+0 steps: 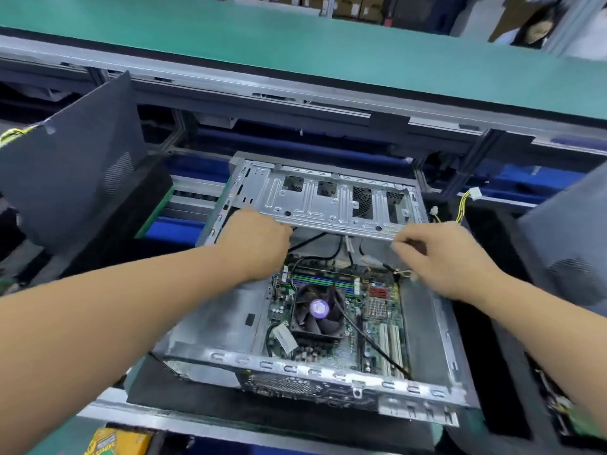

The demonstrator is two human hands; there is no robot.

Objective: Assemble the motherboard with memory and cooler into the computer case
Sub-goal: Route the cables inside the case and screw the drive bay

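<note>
An open silver computer case (328, 377) lies flat on a black mat. Inside it sits the green motherboard (377, 323) with a black cooler fan (317, 311) and memory sticks (322, 284) behind the fan. A hinged metal drive cage (328, 201) stands raised at the case's far end. My left hand (256, 244) reaches under the cage's left edge, fingers curled out of sight. My right hand (443, 257) hovers at the board's far right corner, fingertips pinched on a small cable connector (405, 274). Black cables (368, 339) run across the board.
A dark case side panel (72, 165) leans at the left, another grey panel (571, 244) at the right. Yellow-black power leads (464, 205) hang by the cage's right. A green conveyor (295, 44) runs behind. A yellow box (115, 443) lies at the near edge.
</note>
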